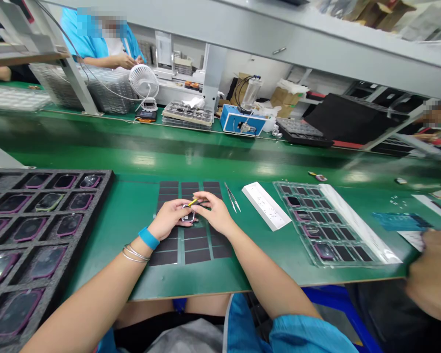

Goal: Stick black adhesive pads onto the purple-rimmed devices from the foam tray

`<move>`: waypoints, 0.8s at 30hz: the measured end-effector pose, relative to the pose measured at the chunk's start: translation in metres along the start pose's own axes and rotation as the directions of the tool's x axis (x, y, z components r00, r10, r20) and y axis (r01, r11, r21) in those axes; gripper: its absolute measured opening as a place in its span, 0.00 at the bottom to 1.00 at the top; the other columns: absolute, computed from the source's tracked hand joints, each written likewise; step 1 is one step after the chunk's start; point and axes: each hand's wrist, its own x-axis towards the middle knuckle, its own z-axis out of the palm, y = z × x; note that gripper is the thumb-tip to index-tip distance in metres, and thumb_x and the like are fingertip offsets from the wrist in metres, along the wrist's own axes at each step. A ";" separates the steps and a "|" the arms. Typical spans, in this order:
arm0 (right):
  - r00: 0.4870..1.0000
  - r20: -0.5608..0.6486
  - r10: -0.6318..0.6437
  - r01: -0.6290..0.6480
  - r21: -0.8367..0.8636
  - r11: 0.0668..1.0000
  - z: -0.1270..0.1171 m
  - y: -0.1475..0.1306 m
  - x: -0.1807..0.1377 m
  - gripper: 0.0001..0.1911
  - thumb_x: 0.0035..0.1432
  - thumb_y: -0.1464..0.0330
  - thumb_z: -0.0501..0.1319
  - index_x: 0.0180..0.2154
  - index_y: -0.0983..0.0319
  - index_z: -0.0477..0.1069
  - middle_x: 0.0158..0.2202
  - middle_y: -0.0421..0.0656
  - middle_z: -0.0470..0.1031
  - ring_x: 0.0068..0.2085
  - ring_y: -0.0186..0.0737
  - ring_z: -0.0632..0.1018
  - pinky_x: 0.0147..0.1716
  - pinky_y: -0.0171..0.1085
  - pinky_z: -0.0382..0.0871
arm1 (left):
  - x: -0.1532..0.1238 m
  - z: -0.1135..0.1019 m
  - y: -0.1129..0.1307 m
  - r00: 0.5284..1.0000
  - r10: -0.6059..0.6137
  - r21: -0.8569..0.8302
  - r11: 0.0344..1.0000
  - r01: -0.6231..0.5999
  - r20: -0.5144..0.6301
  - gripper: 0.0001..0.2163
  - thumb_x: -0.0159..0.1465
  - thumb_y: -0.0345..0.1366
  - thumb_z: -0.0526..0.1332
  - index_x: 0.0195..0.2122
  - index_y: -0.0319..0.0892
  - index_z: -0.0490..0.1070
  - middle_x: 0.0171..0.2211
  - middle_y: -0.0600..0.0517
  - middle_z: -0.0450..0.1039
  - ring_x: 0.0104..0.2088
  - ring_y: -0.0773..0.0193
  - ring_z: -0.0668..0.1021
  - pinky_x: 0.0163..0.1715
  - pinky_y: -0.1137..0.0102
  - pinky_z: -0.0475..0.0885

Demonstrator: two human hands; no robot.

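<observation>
Between both hands, over the middle of the green mat, is a small watch-like case [187, 214] with a pale rim and a yellow strip [193, 202] at its top. My left hand [171, 218], wearing a blue wristband, is closed on the case's left side. The fingers of my right hand [213, 212] pinch at the yellow strip on the right. Beneath the hands lie dark rectangular sheets [197, 243] in columns. Just right of them are metal tweezers [232, 197] and a white tray [266, 206] dotted with tiny parts.
A dark foam tray [75, 247] of purple-rimmed watch cases stands at left. At right lies a clear plastic tray [327, 220] with dark pieces. A person's arm [433, 274] reaches in at far right. Across the bench are a white fan [144, 81], a blue box [242, 120] and another worker.
</observation>
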 end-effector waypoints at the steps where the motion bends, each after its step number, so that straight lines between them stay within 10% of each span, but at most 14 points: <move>1: 1.000 0.000 0.005 -0.005 0.025 1.000 -0.001 0.001 0.001 0.10 0.52 0.67 0.63 0.39 0.60 0.71 0.40 0.43 0.75 0.41 0.38 0.76 0.42 0.38 0.70 | 0.000 0.000 0.000 1.000 -0.006 0.003 1.000 0.006 0.012 0.16 0.48 0.35 0.70 0.38 0.37 0.74 0.29 0.48 0.77 0.29 0.60 0.80 0.24 0.71 0.76; 11: 0.981 -0.098 -0.170 0.145 -0.221 0.964 0.002 -0.006 -0.004 0.05 0.56 0.69 0.61 0.35 0.56 0.75 0.35 0.40 0.77 0.38 0.38 0.75 0.43 0.38 0.68 | 0.001 -0.004 -0.002 0.988 -0.040 -0.029 0.999 0.045 0.151 0.19 0.47 0.28 0.69 0.42 0.39 0.73 0.34 0.47 0.77 0.35 0.59 0.80 0.35 0.69 0.76; 24: 0.996 -0.068 -0.050 0.051 0.003 0.999 0.005 -0.004 -0.004 0.08 0.54 0.69 0.62 0.38 0.60 0.75 0.36 0.41 0.78 0.37 0.37 0.77 0.41 0.36 0.70 | 0.002 -0.003 -0.002 0.996 -0.033 0.013 0.999 0.032 0.077 0.16 0.48 0.32 0.69 0.38 0.37 0.73 0.30 0.48 0.76 0.30 0.61 0.80 0.28 0.72 0.75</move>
